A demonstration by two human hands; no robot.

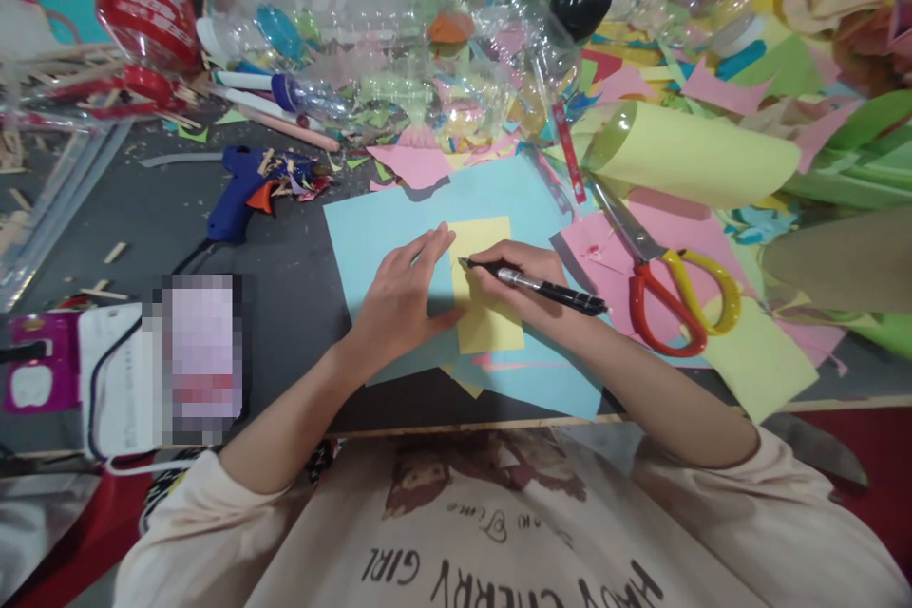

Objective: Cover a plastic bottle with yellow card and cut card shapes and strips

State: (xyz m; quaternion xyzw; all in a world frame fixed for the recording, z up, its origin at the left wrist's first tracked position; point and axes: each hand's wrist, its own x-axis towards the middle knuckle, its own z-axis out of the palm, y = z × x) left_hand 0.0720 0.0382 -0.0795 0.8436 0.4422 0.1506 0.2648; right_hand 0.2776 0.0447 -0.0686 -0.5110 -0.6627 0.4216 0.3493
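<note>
A small yellow sheet of paper (491,328) lies on a larger light blue sheet (385,228) at the table's front. Its left edge is under the fingers of my left hand (403,294), which rests flat with the thumb stretched apart. Between the closed fingers of my right hand (531,271) is a black and silver pen (548,290), its tip at the upper left of the yellow sheet. Any mark under the tip is too small to make out. Scissors (684,294) with one red and one yellow handle lie right of my right hand on pink paper (662,214).
A blue glue gun (238,180) lies to the left, above a phone-like blurred object (203,342). Clear plastic bottles (342,19) and paper scraps crowd the back. A rolled yellow-green sheet (698,152) and green paper (869,142) lie at the right.
</note>
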